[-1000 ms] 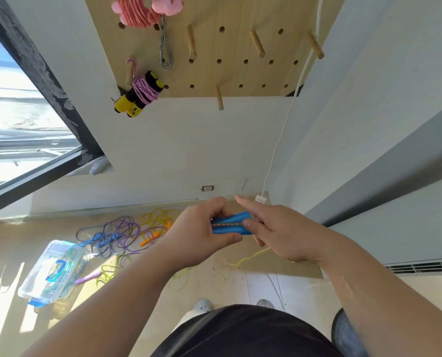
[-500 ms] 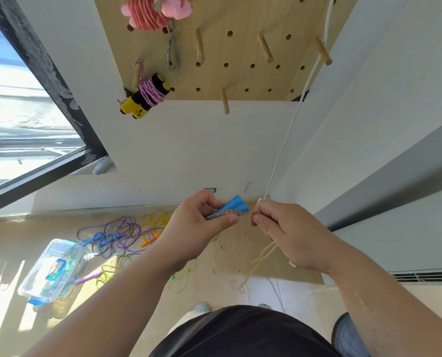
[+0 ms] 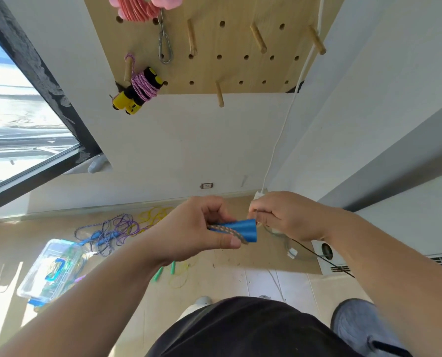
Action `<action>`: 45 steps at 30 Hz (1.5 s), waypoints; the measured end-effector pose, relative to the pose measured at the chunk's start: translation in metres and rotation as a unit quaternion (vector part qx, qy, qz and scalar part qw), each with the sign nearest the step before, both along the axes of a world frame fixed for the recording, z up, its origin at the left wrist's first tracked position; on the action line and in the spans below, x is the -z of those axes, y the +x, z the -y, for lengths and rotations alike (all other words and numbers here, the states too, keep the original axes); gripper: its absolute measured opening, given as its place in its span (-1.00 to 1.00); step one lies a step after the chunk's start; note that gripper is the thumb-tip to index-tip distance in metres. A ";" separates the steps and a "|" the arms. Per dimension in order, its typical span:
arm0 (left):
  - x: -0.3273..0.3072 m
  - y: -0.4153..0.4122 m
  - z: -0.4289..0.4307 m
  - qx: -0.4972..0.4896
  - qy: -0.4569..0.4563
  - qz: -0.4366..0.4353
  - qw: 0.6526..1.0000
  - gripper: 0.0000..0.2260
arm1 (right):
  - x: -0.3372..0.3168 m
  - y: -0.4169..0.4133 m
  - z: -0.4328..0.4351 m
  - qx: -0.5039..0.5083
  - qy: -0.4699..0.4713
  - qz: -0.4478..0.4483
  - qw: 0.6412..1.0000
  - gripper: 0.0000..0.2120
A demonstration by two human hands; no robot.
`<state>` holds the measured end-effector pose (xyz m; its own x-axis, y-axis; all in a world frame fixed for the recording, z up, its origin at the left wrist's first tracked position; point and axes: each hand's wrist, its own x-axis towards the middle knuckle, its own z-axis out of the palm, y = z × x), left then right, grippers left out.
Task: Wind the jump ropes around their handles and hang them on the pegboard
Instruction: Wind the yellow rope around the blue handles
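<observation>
Low in the middle of the frame, the left hand (image 3: 194,233) is curled around the pair of blue handles (image 3: 240,228). Its thumb presses a length of braided rope (image 3: 226,230) flat along them. A second ago the right hand (image 3: 292,217) lay on the same handles, fingers stretched over their end. It has since come off and now sits just right of the handle tips, fingers curled tight, apparently pinching the rope's free run, though that strand is barely visible at the fingertips. The handles have also swung, so their flared end now faces right and slightly toward the camera.

I read this as the opening of a wrap: one length anchored under the thumb, the working end drawn clear to go round. No full turn lies on the handles yet.

Beyond the hands, on the floor at centre left, lie a green-handled rope (image 3: 172,268), a clear plastic box (image 3: 49,271) and a tangle of purple and blue ropes (image 3: 106,233), all unwound.

Farthest off, at the top of the frame, the pegboard (image 3: 230,70) already carries a wound yellow-and-black bundle (image 3: 137,91) and a pink bundle (image 3: 137,9). A bare peg (image 3: 219,95) juts from its lower edge, so there is room to hang this one.
</observation>
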<state>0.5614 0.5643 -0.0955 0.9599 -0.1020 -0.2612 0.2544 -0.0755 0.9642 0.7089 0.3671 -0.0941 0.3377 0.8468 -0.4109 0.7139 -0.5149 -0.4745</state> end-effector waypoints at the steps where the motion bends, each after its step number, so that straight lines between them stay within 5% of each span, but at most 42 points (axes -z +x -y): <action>1: 0.001 0.000 -0.002 0.016 0.024 0.005 1.000 -0.75 | -0.004 0.003 -0.004 -0.010 -0.024 -0.005 1.000 -0.78; 7: 0.012 0.005 -0.009 0.064 0.145 0.020 0.987 -0.72 | -0.025 0.009 -0.033 -0.071 -0.097 0.008 0.993 -0.76; 11: 0.015 0.004 -0.013 0.085 0.128 0.024 0.988 -0.75 | -0.025 0.007 -0.044 -0.052 -0.100 -0.012 0.994 -0.75; 16: 0.019 0.001 -0.015 0.083 0.149 0.029 0.985 -0.74 | -0.024 0.012 -0.041 0.072 -0.060 -0.249 0.964 -0.75; 24: 0.030 0.013 -0.016 -0.050 0.224 -0.023 0.973 -0.73 | -0.021 -0.010 -0.050 0.050 0.025 0.062 0.997 -0.83; 31: 0.030 0.022 0.000 -0.253 0.105 -0.042 0.961 -0.76 | -0.005 -0.041 -0.022 0.157 0.204 0.106 0.960 -0.79; 34: 0.031 0.024 0.008 -0.300 0.046 -0.056 0.951 -0.75 | 0.000 -0.045 -0.013 0.241 0.215 0.019 0.946 -0.90; 37: 0.029 0.027 0.008 -0.323 -0.068 -0.064 0.942 -0.76 | 0.005 -0.040 -0.008 0.348 0.245 -0.105 0.899 -0.81; 45: 0.019 0.034 0.001 -0.334 -0.154 -0.049 0.929 -0.74 | 0.000 -0.037 0.010 0.354 0.241 -0.194 0.883 -0.69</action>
<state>0.5953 0.5628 -0.1143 0.8093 0.4233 -0.4071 0.2325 0.4056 0.8840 0.6716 0.3568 -0.0944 0.7654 0.5884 -0.2607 0.0305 -0.4378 -0.8986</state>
